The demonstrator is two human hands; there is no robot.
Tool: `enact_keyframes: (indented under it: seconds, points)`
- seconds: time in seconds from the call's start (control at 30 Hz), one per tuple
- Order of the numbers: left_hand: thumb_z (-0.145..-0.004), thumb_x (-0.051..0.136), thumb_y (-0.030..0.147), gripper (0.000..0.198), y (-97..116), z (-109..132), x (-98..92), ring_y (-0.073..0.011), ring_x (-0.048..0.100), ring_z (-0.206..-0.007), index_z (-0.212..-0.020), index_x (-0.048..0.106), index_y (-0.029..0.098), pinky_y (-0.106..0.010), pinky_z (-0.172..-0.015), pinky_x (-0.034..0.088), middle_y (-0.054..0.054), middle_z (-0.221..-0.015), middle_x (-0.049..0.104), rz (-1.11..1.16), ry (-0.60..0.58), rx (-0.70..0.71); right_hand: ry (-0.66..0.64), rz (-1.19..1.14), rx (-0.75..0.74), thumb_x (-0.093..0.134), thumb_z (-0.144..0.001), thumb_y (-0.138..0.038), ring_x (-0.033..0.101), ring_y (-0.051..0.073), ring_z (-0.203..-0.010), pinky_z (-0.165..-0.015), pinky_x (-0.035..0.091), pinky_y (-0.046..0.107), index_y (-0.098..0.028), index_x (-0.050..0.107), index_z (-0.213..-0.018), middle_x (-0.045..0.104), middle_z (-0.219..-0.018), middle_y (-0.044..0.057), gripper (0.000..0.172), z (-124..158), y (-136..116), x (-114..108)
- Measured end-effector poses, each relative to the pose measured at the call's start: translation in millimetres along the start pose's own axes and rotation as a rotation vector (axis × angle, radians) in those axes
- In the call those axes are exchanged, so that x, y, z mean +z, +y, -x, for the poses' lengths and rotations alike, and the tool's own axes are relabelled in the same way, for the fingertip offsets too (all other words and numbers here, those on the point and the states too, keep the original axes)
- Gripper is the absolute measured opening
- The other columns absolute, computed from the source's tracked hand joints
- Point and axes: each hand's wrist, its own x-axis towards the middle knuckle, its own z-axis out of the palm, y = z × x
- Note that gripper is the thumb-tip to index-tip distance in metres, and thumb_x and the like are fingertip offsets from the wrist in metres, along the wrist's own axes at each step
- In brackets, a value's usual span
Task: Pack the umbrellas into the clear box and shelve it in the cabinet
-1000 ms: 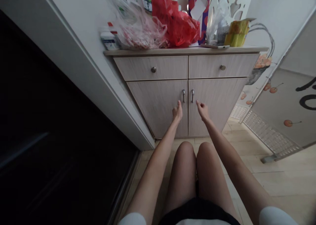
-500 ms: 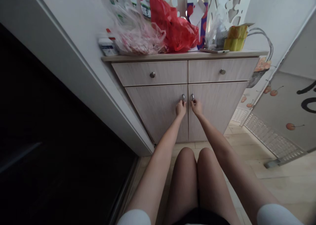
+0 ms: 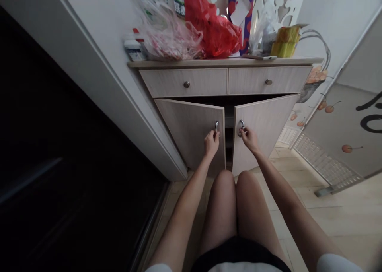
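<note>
My left hand (image 3: 211,143) grips the metal handle (image 3: 216,125) of the left cabinet door (image 3: 191,125). On the right cabinet door (image 3: 265,125), my right hand (image 3: 249,138) is closed around a matching metal handle (image 3: 241,123). Both doors stand partly ajar, swung outward toward my knees. Through the gap between them, dim shelves (image 3: 229,123) show inside the cabinet; what lies deeper is too dark to make out. Two drawers with round knobs, the left drawer (image 3: 167,83) and the right drawer (image 3: 250,81), sit shut above the doors.
On the cabinet top (image 3: 215,62) lie a clear plastic bag (image 3: 170,37), a red plastic bag (image 3: 219,33), a white bottle (image 3: 134,50), a phone (image 3: 259,57) and a yellow box (image 3: 285,41). A dark door (image 3: 74,164) is at left, a printed panel (image 3: 352,121) at right.
Both cabinet doors have come away from the frame and swung outward. My hands have moved apart and toward me with the handles, and a dark gap now shows between the doors.
</note>
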Motion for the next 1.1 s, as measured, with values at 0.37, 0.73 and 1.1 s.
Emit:
enact_keyframes:
  seconds: [0.37,0.73,1.1]
  points:
    - [-0.091,0.050,0.044,0.028,-35,84,-76.9,-0.0218,0.068,-0.081,-0.085,0.063,0.020,-0.031,-0.077,0.050,-0.010,-0.084,0.072,0.107,0.276,-0.029,0.108,0.060,0.062,0.041,-0.089,-0.069,0.053,0.015,-0.052,-0.054,0.039,0.027,-0.018,0.065,-0.086,0.069,-0.074,0.007,0.057,79,0,-79]
    - [-0.084,0.055,0.053,0.041,-73,120,-128.7,-0.0219,0.071,-0.079,-0.091,0.068,0.015,-0.031,-0.073,0.055,-0.012,-0.086,0.074,0.089,0.512,-0.147,0.199,0.045,0.140,0.047,-0.085,-0.074,0.059,0.016,-0.057,-0.054,0.046,0.027,-0.017,0.069,-0.092,0.073,-0.083,0.011,0.062,116,-1,-130]
    - [-0.074,0.059,0.044,0.036,-117,131,-192.3,-0.0226,0.069,-0.079,-0.091,0.070,0.014,-0.034,-0.075,0.057,-0.012,-0.088,0.073,0.030,0.677,-0.271,0.286,0.271,0.165,0.044,-0.085,-0.075,0.056,0.016,-0.056,-0.054,0.042,0.026,-0.017,0.068,-0.085,0.065,-0.067,0.005,0.062,144,23,-189]
